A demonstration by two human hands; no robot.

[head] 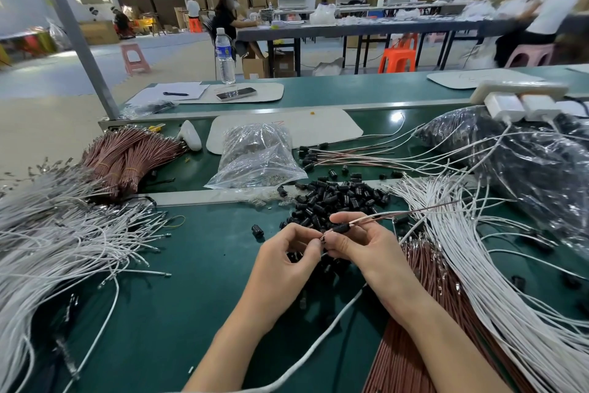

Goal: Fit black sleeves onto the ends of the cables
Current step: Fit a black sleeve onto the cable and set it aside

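My right hand (357, 246) pinches a black sleeve (342, 228) that sits on a pair of cables, one white and one brown (414, 212), which run off to the upper right. My left hand (287, 252) pinches the metal tip of the cable end just left of the sleeve. Behind my hands lies a heap of loose black sleeves (338, 198) on the green table (197, 252). One stray sleeve (257, 230) lies to the left of the heap.
White cables fan out at the left (63, 239) and right (478, 265). Brown cable bundles lie at the back left (127, 157) and under my right forearm (414, 345). A clear bag (255, 157), a black bag (526, 163), and sleeved cables (350, 155) lie behind.
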